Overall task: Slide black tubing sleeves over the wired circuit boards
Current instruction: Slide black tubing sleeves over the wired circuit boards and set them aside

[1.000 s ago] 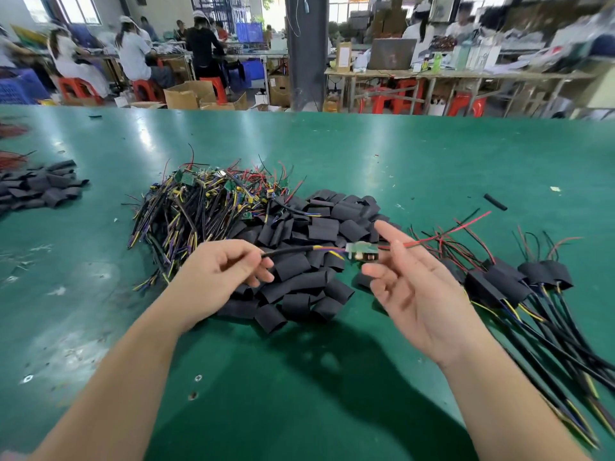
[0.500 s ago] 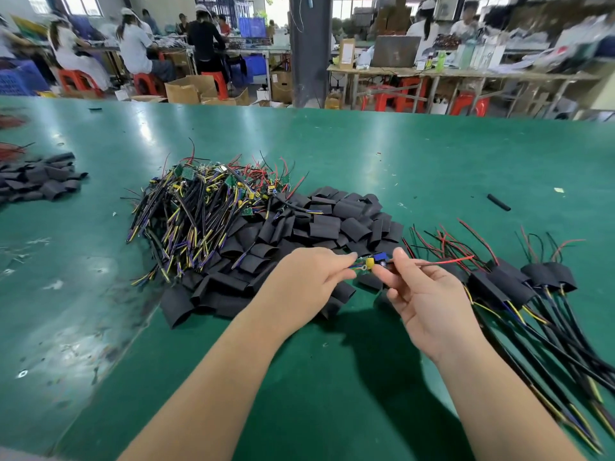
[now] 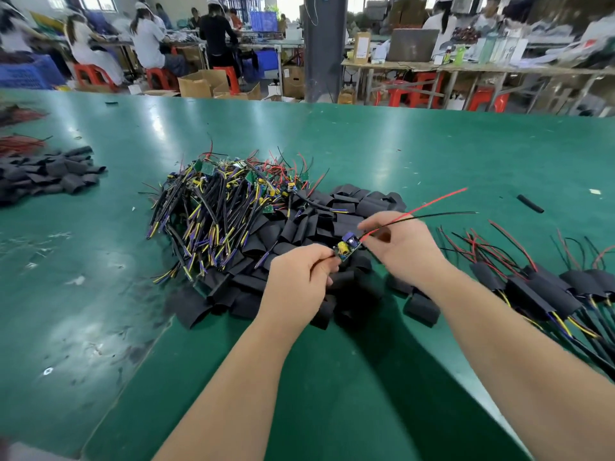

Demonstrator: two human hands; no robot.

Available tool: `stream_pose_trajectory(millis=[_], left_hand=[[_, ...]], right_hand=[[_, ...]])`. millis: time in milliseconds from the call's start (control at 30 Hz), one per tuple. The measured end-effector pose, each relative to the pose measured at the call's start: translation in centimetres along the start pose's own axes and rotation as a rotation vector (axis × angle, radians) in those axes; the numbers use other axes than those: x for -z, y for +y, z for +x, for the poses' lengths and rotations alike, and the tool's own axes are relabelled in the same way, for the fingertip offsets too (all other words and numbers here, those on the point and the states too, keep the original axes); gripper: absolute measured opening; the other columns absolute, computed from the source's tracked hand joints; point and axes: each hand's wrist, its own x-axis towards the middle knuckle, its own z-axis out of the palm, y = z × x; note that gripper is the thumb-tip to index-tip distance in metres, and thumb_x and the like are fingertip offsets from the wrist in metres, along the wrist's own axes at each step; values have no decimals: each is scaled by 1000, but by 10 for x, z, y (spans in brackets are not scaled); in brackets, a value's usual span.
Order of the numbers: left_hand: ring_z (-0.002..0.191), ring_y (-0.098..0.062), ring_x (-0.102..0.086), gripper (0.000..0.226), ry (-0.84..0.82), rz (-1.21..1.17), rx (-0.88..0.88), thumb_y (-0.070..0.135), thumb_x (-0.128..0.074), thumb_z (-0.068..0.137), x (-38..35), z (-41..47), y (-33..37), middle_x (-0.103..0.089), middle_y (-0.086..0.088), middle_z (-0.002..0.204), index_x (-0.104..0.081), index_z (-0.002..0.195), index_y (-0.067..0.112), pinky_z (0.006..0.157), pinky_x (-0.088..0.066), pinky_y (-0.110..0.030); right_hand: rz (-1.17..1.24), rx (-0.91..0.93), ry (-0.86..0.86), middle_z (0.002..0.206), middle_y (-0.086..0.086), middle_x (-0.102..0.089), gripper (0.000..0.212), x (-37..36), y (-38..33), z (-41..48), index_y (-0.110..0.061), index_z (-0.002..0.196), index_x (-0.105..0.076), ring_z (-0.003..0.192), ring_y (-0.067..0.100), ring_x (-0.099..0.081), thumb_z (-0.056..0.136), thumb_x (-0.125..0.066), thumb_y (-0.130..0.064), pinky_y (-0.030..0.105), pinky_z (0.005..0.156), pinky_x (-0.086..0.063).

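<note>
Over the loose tubing sleeves (image 3: 332, 221) mid-way along the surface (image 3: 399, 144), the left hand (image 3: 299, 277) grip pinches a bare circuit board (image 3: 347, 248) by its cable — the right hand (image 3: 402, 247) grip pinches its leads. Sleeved boards (image 3: 549, 291) lie toward the right edge; a large unsleeved heap (image 3: 226, 207) remains.

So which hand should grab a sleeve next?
Probably the right hand: it only pinches the thin wires, sleeves lie just beneath it, while the left hand holds the board steady.

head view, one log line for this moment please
stage: board held, no sleeve on it | left hand: pinches circuit board | right hand: pinches red and black leads | sleeve pile: beneath hands
</note>
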Motion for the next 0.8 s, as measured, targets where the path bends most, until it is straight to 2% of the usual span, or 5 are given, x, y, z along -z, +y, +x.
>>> stream_pose_trajectory(millis=[133,333,500,667,800], left_hand=[[60,-7,-59,13,37,14,-60,10,-57,86,-2,-1,-2,-63,14,67,-69,83,14,62,-47,-18],[60,-7,-57,12,40,15,-90,10,-57,87,-2,1,-5,-66,2,69,-69,84,13,62,-47,-22],[59,-5,-57,14,38,-8,-79,5,-59,87,0,-1,-2,-62,12,64,-69,83,13,59,-44,-15],[58,-7,-60,14,58,-37,-68,5,-61,87,2,-1,0,-63,11,61,-71,82,14,61,-46,-12],[59,-6,-59,12,58,-4,-80,5,-62,87,1,-2,3,-64,13,63,-71,82,12,61,-40,-5]], right_hand=[[-378,55,-197,124,14,-59,37,-16,-6,36,-6,121,-61,116,29,-53,83,-60,-2,25,99,-36],[-452,96,-277,109,14,-64,23,-22,-9,45,-4,102,-64,102,30,-57,80,-61,1,32,85,-43],[-376,89,-191,117,12,-62,38,-22,-4,44,-8,117,-61,110,27,-56,80,-70,-7,23,90,-38],[339,-178,145,92,4,-68,32,-1,9,4,-10,112,-66,77,14,-60,81,-75,-10,19,74,-48],[1100,-361,174,87,2,-71,12,34,21,-44,-18,98,-66,75,17,-67,91,-58,-11,23,58,-47]])
